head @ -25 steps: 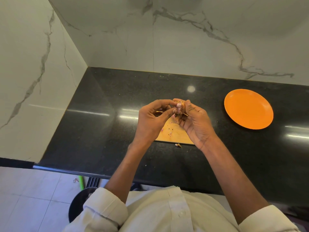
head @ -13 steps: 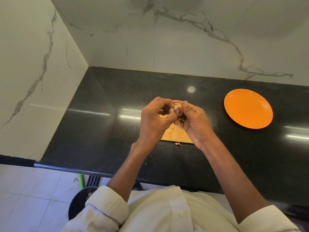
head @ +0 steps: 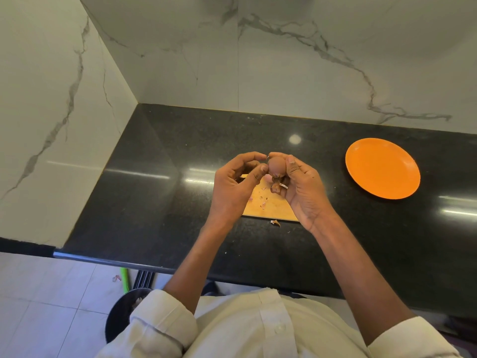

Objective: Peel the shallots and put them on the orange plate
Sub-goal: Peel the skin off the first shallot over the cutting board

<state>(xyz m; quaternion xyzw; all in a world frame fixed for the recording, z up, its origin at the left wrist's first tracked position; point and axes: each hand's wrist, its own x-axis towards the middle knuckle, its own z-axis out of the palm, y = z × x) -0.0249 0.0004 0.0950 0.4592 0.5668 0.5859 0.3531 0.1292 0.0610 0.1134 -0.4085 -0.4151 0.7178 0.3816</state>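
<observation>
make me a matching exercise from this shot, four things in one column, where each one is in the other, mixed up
Things:
1. shallot
2. plate
3. board
4. skin scrap

Places:
A. on the counter just in front of the board's near edge
B. between the fingertips of both hands
C. bare, on the counter to the right
D. under the hands, flecked with peel

Pairs: 1-B, 2-C, 3-D, 4-A
</observation>
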